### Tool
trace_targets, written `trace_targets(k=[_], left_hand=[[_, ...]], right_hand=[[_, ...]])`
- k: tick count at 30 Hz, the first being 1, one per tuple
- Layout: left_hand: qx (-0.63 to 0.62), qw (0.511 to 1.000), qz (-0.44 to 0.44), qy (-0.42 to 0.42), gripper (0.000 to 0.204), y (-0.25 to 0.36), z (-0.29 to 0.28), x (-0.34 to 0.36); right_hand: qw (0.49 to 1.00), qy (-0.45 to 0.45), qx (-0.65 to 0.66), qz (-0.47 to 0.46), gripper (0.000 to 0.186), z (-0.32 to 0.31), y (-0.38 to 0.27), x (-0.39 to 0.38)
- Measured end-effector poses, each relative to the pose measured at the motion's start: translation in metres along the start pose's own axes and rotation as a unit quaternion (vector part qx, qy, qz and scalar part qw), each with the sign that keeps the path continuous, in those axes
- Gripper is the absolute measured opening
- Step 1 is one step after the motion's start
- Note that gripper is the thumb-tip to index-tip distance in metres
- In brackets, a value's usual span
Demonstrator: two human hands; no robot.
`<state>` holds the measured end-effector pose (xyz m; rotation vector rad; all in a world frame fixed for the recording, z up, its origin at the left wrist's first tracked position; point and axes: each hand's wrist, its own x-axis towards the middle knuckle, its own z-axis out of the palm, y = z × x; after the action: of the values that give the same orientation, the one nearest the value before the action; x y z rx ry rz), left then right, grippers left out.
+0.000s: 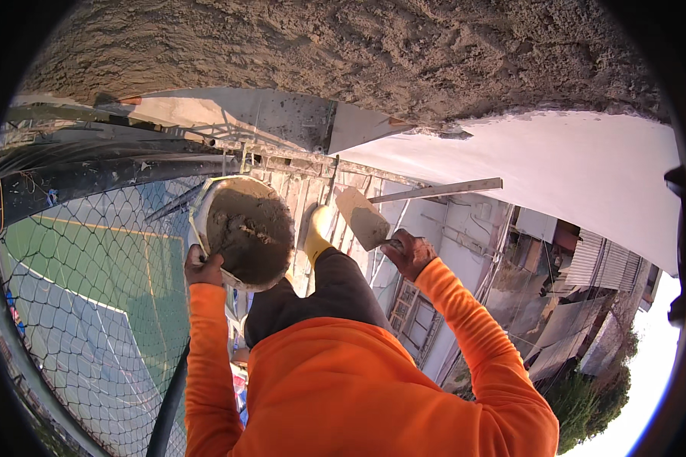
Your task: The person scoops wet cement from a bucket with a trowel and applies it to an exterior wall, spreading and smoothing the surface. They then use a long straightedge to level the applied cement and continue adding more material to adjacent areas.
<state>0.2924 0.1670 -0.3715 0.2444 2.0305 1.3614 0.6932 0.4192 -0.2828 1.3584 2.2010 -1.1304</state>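
Head view from a height, looking down past the person's orange long-sleeved top (343, 396) and dark trousers (335, 293). The left hand (203, 269) is closed on the near rim of a white bucket (200, 207), fingers curled over the edge, holding it tilted so its mouth faces the camera; the bucket is filled with wet grey mortar (250, 232). The right hand (409, 252) is clamped round the handle of a trowel (362, 218), whose flat blade, smeared with mortar, points up and to the left, just beside the bucket but not touching it. Between bucket and trowel, lower down, a yellow boot (318, 228) stands on the scaffold planks (297, 186). To the left a wire-mesh fence (91, 305) hangs in front of a green and blue sports court (68, 259) far below. Above the hands runs a rough, freshly rendered wall surface (343, 53), meeting a smooth white wall (556, 175) on the right. A long straightedge (442, 190) lies against that white wall. Farther off, to the lower right, are rooftops (602, 263) and greenery (587, 388).
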Motion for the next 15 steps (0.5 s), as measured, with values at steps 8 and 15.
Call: trace_targets(k=[8,15], left_hand=[[-0.081,0.993,0.039,-0.073,0.031,0.029,-0.03,0.007],[-0.064,0.998,0.014,-0.02,0.031,-0.004,-0.065,-0.01]], right_hand=[[0.993,0.096,-0.021,-0.06,0.03,0.009,0.03,0.047],[0.841,-0.006,-0.519,0.15,0.038,-0.085,0.14,0.203]])
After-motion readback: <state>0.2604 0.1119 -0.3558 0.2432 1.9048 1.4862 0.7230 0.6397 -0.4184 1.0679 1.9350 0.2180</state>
